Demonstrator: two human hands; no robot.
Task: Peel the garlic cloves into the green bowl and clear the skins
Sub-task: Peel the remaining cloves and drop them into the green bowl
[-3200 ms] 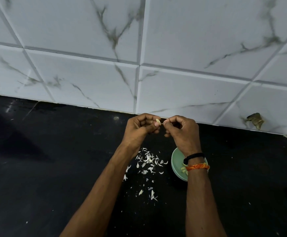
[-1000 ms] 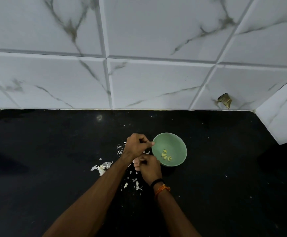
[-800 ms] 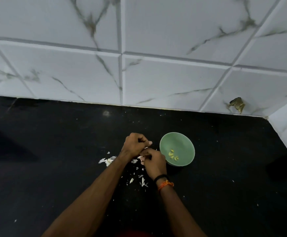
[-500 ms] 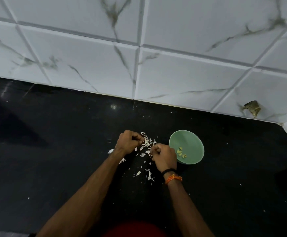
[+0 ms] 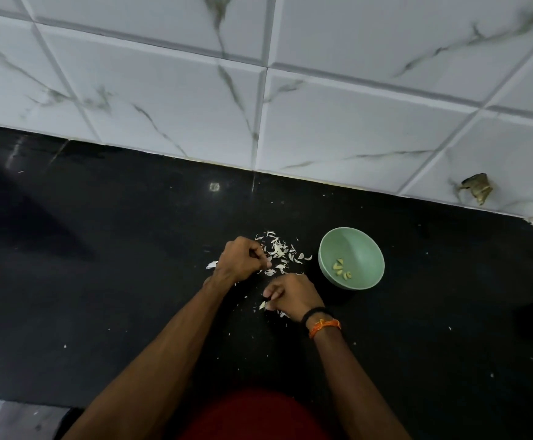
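The green bowl [image 5: 366, 246] stands on the black counter [image 5: 100, 281] with several peeled garlic cloves [image 5: 341, 268] inside. A heap of white garlic skins [image 5: 279, 250] lies just left of the bowl. My left hand [image 5: 239, 262] sits at the heap's left edge, its fingers curled onto the skins. My right hand [image 5: 292, 296] is nearer to me, below the heap, and its fingertips pinch a pale scrap of skin [image 5: 262, 304] against the counter. Small skin flakes are scattered around both hands.
A white marble-patterned tiled wall [image 5: 322, 122] rises behind the counter, with a side wall at the far right. A metal edge [image 5: 1, 417] shows at the bottom left. My red shirt [image 5: 259, 414] fills the bottom middle.
Both hands came down from peeling a clove in the air to the counter. The left hand passed the bowl rim, then went into the skin heap. The right hand drew back toward me over loose skins.
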